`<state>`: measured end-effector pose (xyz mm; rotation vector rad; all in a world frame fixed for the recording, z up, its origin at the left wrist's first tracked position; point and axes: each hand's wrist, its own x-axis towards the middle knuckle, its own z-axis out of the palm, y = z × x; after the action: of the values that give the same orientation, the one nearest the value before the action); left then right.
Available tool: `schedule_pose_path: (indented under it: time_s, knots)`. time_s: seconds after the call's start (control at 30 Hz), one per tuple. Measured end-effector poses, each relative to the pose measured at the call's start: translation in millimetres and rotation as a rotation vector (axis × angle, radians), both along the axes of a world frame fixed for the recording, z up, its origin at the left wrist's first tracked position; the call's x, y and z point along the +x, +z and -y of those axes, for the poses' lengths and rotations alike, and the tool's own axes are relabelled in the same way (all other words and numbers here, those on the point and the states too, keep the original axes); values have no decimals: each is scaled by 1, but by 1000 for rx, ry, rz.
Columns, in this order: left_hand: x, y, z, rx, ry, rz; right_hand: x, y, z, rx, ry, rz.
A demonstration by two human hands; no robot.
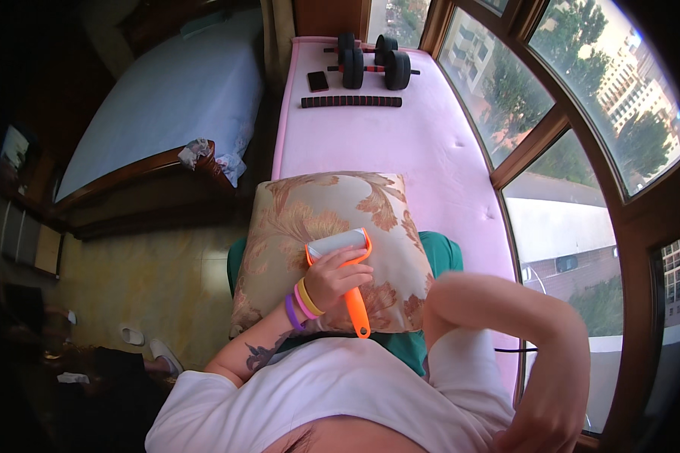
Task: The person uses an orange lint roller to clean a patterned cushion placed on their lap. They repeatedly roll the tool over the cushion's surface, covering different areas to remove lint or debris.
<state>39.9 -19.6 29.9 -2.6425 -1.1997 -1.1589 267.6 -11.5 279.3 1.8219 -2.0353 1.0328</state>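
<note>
My left hand [338,278] is closed on a lint roller [357,311] with an orange handle and frame and a pale grey-white roll. The fingers lie across the frame just below the roll, and the handle's holed end points toward me. Under it a cushion [279,219] in shiny beige fabric with copper-brown leaf patterns rests on my lap. My right arm is sharply bent, and my right hand [548,400] comes back to the shoulder of my white shirt at the lower right. Its fingers are mostly hidden by the lower edge.
A pink padded window bench [370,147] stretches ahead. On it lie two black dumbbells [398,70], a phone [318,81] and a black bar with red rings [351,102]. Tall windows [559,204] line the right. A bed [166,113] stands left; slippers [132,335] lie on the floor.
</note>
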Motion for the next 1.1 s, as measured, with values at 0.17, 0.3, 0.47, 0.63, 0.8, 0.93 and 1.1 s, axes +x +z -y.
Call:
schedule_pose_path:
  time_s: [0.17,0.3,0.47,0.63,0.8,0.93,1.1]
  knots:
    - [0,1,-5,14,-78,49,-5,30,16,232,-29,99]
    - [5,-4,-1,33,-66,77,-29,50,9,215,41,288]
    - [0,-4,1,72,-83,96,-59,63,-7,78,186,592]
    - [3,-14,0,121,-162,151,-61,45,-17,-247,333,998]
    - [-28,2,23,26,-185,109,-38,-58,-54,-319,-429,1029]
    - [-4,14,6,42,-334,220,-22,-143,-18,496,-1268,214]
    - [40,0,-1,4,-475,346,-19,-181,4,424,-1362,-60]
